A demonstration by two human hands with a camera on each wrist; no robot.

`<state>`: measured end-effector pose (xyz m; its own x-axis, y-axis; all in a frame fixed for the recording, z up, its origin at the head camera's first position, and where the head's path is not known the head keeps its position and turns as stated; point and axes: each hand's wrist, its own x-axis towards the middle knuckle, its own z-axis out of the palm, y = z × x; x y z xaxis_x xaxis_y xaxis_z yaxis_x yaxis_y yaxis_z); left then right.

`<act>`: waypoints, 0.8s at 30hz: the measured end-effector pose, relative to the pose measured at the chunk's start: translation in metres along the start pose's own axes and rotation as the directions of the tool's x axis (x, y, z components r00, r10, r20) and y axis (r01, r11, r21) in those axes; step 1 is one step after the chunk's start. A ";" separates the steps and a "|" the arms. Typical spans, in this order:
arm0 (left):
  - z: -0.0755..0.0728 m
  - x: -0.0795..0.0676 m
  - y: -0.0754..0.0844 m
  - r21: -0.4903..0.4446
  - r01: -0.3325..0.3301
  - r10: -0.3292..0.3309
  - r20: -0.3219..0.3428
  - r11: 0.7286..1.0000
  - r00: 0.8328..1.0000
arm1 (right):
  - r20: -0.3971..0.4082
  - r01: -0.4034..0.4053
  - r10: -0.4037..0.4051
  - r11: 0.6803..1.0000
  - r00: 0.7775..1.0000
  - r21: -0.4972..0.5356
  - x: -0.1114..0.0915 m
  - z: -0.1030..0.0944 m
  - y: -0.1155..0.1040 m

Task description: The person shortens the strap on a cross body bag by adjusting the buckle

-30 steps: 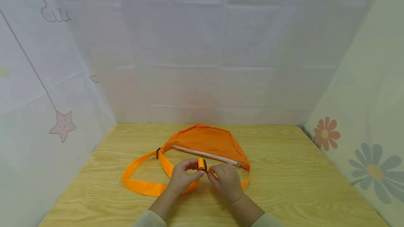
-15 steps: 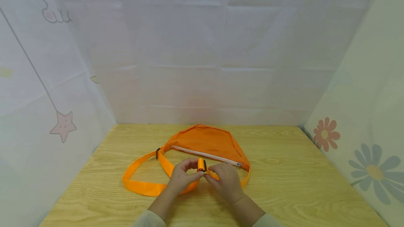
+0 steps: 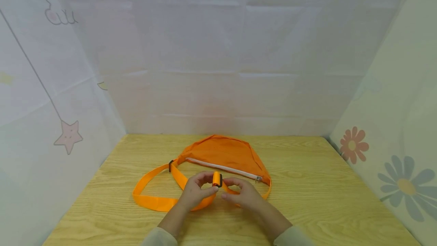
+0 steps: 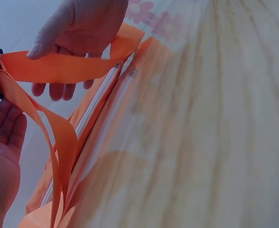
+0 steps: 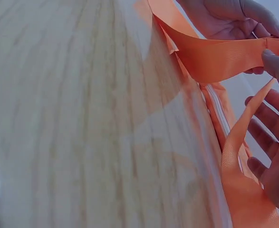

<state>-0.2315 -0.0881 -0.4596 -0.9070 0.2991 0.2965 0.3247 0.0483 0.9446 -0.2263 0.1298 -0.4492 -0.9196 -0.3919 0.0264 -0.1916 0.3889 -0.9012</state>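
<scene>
An orange waist bag [image 3: 222,151] lies on the wooden table, its pale zipper [image 3: 223,168] facing the person. Between thumb and fingers, my left hand [image 3: 194,192] pinches a black strap buckle [image 3: 220,180] with a loop of orange strap [image 3: 216,178] in it. Just to the right, my right hand [image 3: 248,196] is beside the strap that leaves the buckle, thumb and fingers spread apart. In the left wrist view, that strap [image 4: 58,67] passes between the thumb and fingers of the right hand [image 4: 89,26] without a visible pinch.
A long strap loop [image 3: 155,203] lies on the table [image 3: 307,196] to the left. A second black buckle [image 3: 171,166] sits near the bag's left end. Pale printed cloth [image 3: 218,56] stands behind and on both sides.
The right hand has loosened its pinch near the buckle and shifted slightly right, its thumb and fingers now apart. The left hand still holds the buckle, nearly unmoved.
</scene>
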 end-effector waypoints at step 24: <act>-0.006 0.000 0.002 -0.032 0.008 -0.007 0.015 0.999 1.000 | -0.150 0.201 -0.258 0.927 0.954 -0.317 0.003 0.001 -0.006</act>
<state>-0.2325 -0.0942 -0.4568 -0.9052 0.3131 0.2873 0.3086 0.0197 0.9510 -0.2274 0.1256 -0.4447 -0.8798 -0.3493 0.3225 -0.4708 0.5458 -0.6932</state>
